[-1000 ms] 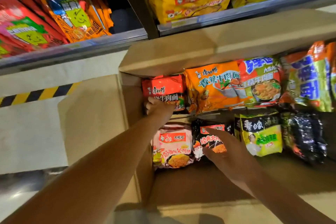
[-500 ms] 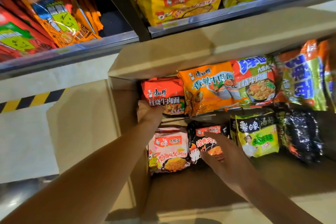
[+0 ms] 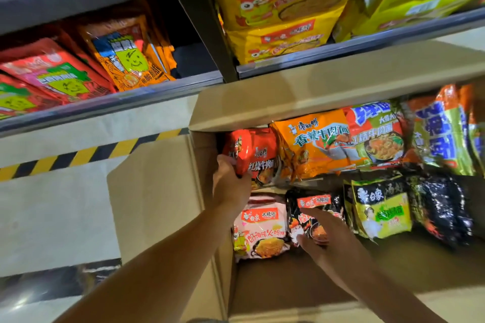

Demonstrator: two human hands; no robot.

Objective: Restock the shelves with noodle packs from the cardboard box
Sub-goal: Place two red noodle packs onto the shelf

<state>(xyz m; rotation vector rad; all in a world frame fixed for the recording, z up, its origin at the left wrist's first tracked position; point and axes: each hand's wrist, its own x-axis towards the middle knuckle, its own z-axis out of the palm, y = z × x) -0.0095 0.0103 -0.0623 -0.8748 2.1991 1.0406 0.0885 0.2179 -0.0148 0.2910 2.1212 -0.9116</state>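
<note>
- Lifting is what's going on now: the left hand [image 3: 231, 183] has its fingers curled round the lower left corner of the red braised-beef noodle pack [image 3: 252, 155], and that pack is tilted up and crumpled, whereas a second ago it sat flat in its row with the hand just resting against it.
- The right hand [image 3: 324, 233] lies on the black-and-red noodle pack [image 3: 312, 214], fingers fairly straight and spread. It has crept a bit further over the pack, but I can't tell if the thumb is hooked under it, so call it touching, not gripping.
- The view has also swung upward, so more of the shelving shows now: the yellow noodle multipacks [image 3: 286, 8] at 12 o'clock and the orange snack packets [image 3: 126, 57] at 10 o'clock on the lower shelf [image 3: 110, 102].
- The cardboard box [image 3: 157, 204] is still full: the orange spicy-beef pack [image 3: 315, 144] sits right beside the red one at its 3 o'clock, and the pink pack [image 3: 262, 231] lies at its 6 o'clock.
- My read: the first pick is properly underway, red pack coming out at the box's 10 o'clock corner. Nothing has reached a shelf yet, so the restocking is barely started.
</note>
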